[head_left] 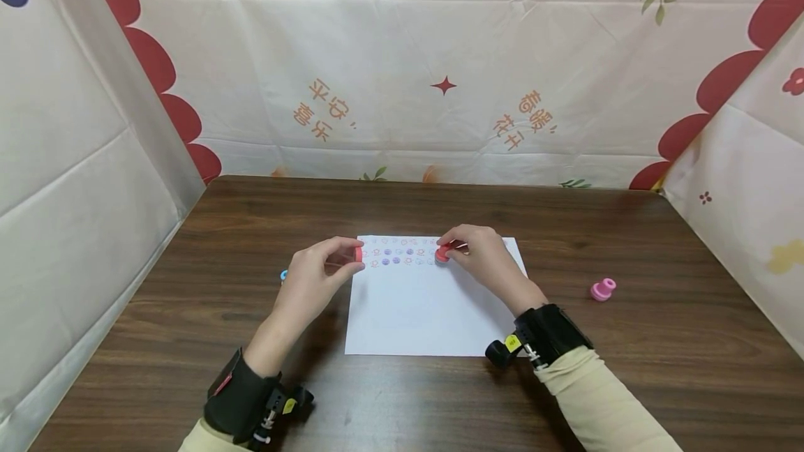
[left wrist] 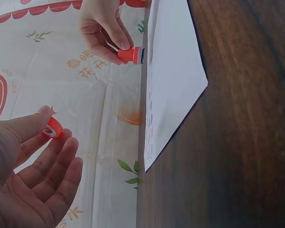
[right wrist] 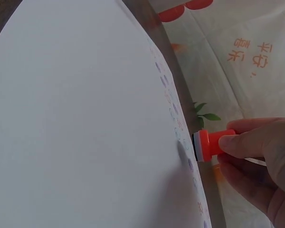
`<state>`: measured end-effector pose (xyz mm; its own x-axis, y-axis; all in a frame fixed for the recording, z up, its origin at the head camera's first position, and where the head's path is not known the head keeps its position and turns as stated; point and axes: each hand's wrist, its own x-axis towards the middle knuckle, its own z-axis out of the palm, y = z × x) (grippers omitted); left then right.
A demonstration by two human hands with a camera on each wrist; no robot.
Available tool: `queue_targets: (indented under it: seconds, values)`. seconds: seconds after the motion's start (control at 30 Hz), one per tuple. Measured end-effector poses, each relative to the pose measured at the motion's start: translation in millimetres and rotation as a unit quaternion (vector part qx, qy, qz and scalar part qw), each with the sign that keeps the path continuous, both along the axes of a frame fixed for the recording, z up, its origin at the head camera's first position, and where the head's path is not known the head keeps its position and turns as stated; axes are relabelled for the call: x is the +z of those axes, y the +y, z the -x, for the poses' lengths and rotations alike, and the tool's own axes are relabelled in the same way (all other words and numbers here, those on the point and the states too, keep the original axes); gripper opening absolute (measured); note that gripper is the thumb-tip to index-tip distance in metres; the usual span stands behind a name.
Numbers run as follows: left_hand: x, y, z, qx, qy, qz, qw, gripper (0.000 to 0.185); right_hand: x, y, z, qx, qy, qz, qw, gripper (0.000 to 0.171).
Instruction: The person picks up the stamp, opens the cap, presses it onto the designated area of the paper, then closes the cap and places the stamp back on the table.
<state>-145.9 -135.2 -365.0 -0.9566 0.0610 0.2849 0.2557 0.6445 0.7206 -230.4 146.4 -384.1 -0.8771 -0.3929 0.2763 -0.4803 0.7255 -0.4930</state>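
Note:
My right hand (head_left: 485, 258) pinches a red toy stamp (right wrist: 211, 144) by its handle, close over the upper part of a white sheet of paper (head_left: 408, 316). The stamp's dark face points down at the paper. Beside the sheet's upper left corner, my left hand (head_left: 309, 277) pinches a small red stamp cap (left wrist: 52, 128) between thumb and index finger, its hollow side showing in the left wrist view. Rows of small purple, blue and red stamped prints (head_left: 396, 252) run across the top of the sheet; the lower part is blank.
A pink stamp (head_left: 603, 289) stands on the brown wooden table (head_left: 628, 368), right of the paper. A small blue object (head_left: 283, 275) is mostly hidden behind my left hand. A printed white cloth (head_left: 377, 54) hangs behind the table and along both sides.

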Motion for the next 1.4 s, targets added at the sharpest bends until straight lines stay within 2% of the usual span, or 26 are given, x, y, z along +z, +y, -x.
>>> queue_targets:
  seconds: [0.27,0.47,0.7,1.4]
  values:
    - [0.7,2.6,-0.5,-0.003,0.002,0.001,1.0,0.036,-1.2,1.5,-2.2,-0.003,0.015,-0.018,1.0,0.017]
    - [2.8,4.5,-0.5,-0.007,0.006,0.002,1.0,0.037,-0.4,2.5,-4.2,-0.003,0.019,-0.049,0.999,0.017]
    - [4.2,4.1,-1.0,-0.005,0.007,0.003,1.0,0.036,0.0,-1.7,-3.2,0.003,0.05,-0.091,0.995,0.016]
    - [5.3,9.8,-4.0,-0.005,0.002,0.015,0.9999,0.035,-3.9,-3.4,-2.3,0.017,0.07,-0.114,0.991,0.017]
